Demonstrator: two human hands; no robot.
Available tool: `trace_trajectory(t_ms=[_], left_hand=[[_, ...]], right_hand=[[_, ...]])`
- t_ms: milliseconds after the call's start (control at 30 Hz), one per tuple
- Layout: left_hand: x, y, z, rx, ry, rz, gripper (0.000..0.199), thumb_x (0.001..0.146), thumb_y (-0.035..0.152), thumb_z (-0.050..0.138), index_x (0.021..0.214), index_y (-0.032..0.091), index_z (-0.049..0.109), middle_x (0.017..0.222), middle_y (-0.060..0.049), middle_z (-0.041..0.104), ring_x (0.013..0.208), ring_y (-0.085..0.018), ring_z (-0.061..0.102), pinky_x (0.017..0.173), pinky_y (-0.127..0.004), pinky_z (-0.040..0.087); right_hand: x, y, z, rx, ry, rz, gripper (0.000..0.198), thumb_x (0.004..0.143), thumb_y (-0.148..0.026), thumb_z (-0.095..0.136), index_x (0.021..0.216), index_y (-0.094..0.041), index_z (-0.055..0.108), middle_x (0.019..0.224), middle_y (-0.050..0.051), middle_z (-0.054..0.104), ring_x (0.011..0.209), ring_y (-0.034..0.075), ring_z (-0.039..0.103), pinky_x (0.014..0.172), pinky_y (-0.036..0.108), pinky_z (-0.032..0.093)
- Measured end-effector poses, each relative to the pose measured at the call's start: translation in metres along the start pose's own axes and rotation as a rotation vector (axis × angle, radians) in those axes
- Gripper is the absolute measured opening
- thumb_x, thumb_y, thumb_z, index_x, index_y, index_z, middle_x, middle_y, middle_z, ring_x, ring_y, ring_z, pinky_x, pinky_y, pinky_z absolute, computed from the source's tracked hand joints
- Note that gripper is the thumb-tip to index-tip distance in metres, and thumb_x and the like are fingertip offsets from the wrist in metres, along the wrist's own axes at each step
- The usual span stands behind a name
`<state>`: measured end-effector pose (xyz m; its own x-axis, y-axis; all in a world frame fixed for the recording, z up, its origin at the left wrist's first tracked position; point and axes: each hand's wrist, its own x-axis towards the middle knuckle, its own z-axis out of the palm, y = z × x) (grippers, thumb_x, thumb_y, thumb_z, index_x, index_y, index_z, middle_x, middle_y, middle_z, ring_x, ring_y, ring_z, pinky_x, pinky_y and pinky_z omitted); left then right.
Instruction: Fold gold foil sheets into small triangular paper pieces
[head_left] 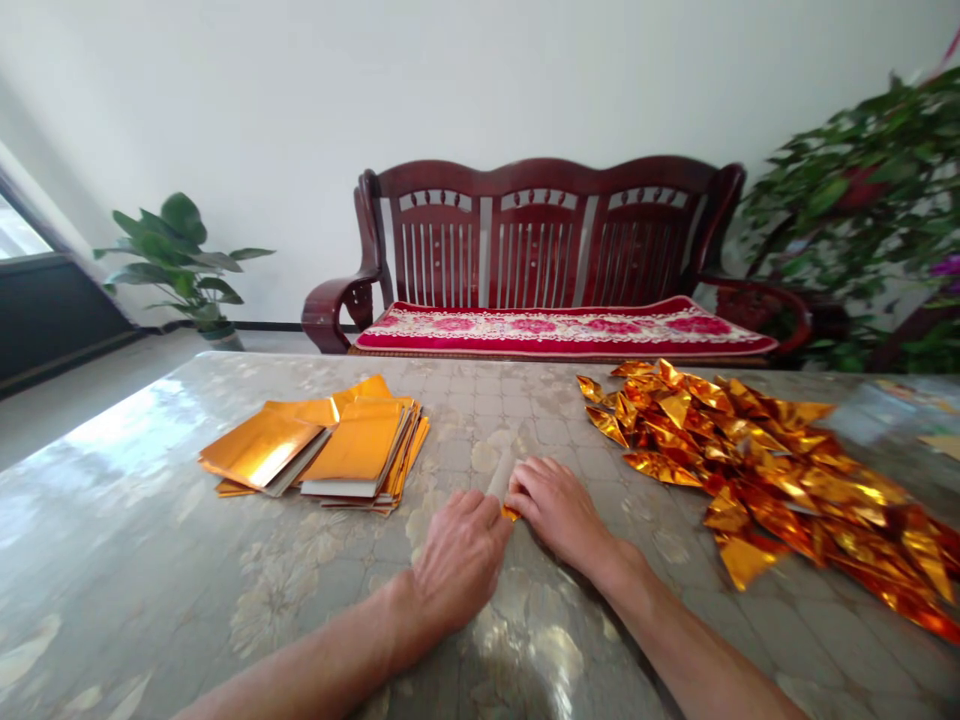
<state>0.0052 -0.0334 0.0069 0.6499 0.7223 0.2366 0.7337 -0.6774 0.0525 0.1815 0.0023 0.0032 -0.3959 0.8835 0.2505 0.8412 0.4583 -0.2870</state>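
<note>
My left hand (466, 552) and my right hand (556, 508) meet near the middle of the table, fingers closed on one small piece of gold foil paper (511, 514). A pale grey strip of its back side shows between the hands, and a bit of gold peeks out by the right fingertips. Most of the sheet is hidden by my fingers. To the left lie stacks of flat gold foil paper sheets (352, 445), gold face up with grey-white edges. Over on the right is a large heap of folded gold foil pieces (720, 440), pointed and shiny.
The table (300, 590) has a glossy, flower-patterned cover. Clear plastic (885, 410) lies at its far right. Behind it stands a dark red wooden bench (536, 250) with a red floral cushion (562, 328). Potted plants (180, 260) flank the bench.
</note>
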Motion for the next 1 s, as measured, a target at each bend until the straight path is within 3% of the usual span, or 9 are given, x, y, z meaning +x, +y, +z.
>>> trace_trajectory(t_ms=[133,233,400,500,600,767,1000], left_hand=[[0.002,-0.007,0.001,-0.085,0.032,0.031,0.015,0.092,0.014,0.05,0.102,0.02,0.06,0.102,-0.003,0.063,0.096,-0.021,0.054,0.084,-0.036,0.047],[0.003,-0.011,0.003,-0.127,-0.001,0.06,0.019,0.097,0.016,0.042,0.106,0.019,0.058,0.101,-0.004,0.062,0.094,-0.019,0.054,0.085,-0.033,0.047],[0.0,-0.006,0.003,-0.088,-0.025,0.103,0.022,0.1,0.022,0.038,0.096,0.019,0.06,0.091,-0.003,0.06,0.087,-0.018,0.054,0.079,-0.031,0.047],[0.001,-0.005,0.005,-0.091,-0.029,0.089,0.022,0.1,0.025,0.041,0.091,0.02,0.06,0.089,-0.002,0.06,0.084,-0.017,0.053,0.075,-0.029,0.046],[0.005,-0.008,0.008,-0.107,-0.007,0.037,0.019,0.099,0.025,0.045,0.09,0.021,0.061,0.09,-0.001,0.061,0.085,-0.017,0.054,0.075,-0.028,0.046],[0.012,-0.013,0.012,-0.135,0.065,0.023,0.009,0.095,0.023,0.052,0.095,0.02,0.061,0.112,-0.004,0.062,0.105,-0.019,0.055,0.091,-0.034,0.046],[0.012,-0.008,0.006,-0.224,-0.011,0.019,0.009,0.096,0.019,0.05,0.102,0.02,0.056,0.1,-0.002,0.065,0.1,-0.017,0.059,0.092,-0.031,0.047]], right_hand=[[0.0,0.003,-0.003,0.074,-0.018,-0.084,0.013,0.09,-0.019,0.059,0.077,-0.02,0.057,0.082,0.0,0.059,0.083,0.016,0.051,0.073,0.027,0.035],[0.001,0.009,0.0,0.155,-0.006,-0.067,0.013,0.087,-0.017,0.059,0.075,-0.021,0.058,0.08,-0.001,0.058,0.083,0.016,0.053,0.073,0.026,0.037],[0.001,0.024,0.005,0.213,0.164,0.216,0.01,0.088,-0.018,0.054,0.083,-0.022,0.061,0.089,0.001,0.062,0.088,0.016,0.057,0.078,0.026,0.04],[0.002,0.027,0.003,0.141,0.175,0.319,0.011,0.09,-0.023,0.052,0.087,-0.021,0.063,0.091,0.003,0.063,0.087,0.017,0.059,0.078,0.027,0.041],[0.003,0.022,0.0,0.074,0.133,0.321,0.013,0.09,-0.026,0.053,0.085,-0.022,0.064,0.091,0.003,0.064,0.088,0.017,0.059,0.076,0.027,0.04],[0.005,0.014,0.004,-0.017,0.12,0.291,0.011,0.09,-0.03,0.056,0.091,-0.024,0.066,0.095,0.002,0.064,0.092,0.018,0.058,0.078,0.027,0.039],[0.003,0.013,0.006,-0.005,0.123,0.271,0.013,0.09,-0.028,0.055,0.094,-0.024,0.066,0.098,0.002,0.064,0.094,0.018,0.058,0.08,0.027,0.039]])
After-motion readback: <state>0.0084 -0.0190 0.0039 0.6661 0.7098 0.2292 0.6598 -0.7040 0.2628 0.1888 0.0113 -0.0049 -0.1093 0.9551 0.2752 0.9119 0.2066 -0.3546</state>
